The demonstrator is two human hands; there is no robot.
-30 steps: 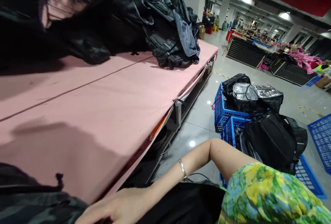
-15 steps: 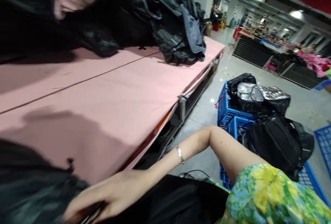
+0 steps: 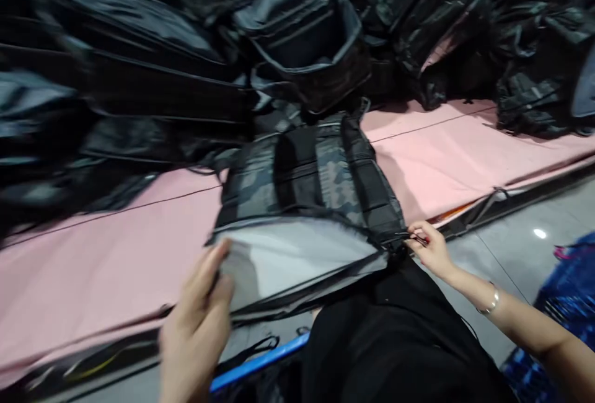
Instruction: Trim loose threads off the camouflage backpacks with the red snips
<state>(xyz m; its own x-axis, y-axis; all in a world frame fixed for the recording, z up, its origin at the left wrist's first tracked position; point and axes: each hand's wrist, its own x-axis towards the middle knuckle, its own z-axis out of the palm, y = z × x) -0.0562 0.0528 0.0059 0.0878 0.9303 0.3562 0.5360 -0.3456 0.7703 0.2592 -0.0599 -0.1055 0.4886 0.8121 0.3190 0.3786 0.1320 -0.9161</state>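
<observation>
A camouflage-and-black backpack point(image 3: 297, 173) lies with its straps up, its near end over the table's edge. That end gapes, showing a pale grey lining point(image 3: 297, 254). My left hand point(image 3: 199, 322), blurred, is closed on the left edge of the opening. At the right corner, my right hand point(image 3: 432, 251) is pinched around a thin dark tool with a red part point(image 3: 424, 240), its tip touching the backpack. The tool's exact kind is too small to make out.
Several dark bags are heaped along the back of the pink-covered table point(image 3: 116, 254), one open-topped bag point(image 3: 302, 43) among them. Blue crates stand on the floor: one edge point(image 3: 260, 359) below the table, another crate point(image 3: 564, 291) at right.
My view has swung left and down from the table's right end to the backpack. My left hand has come into view on the opening. My right hand is now at the backpack's corner.
</observation>
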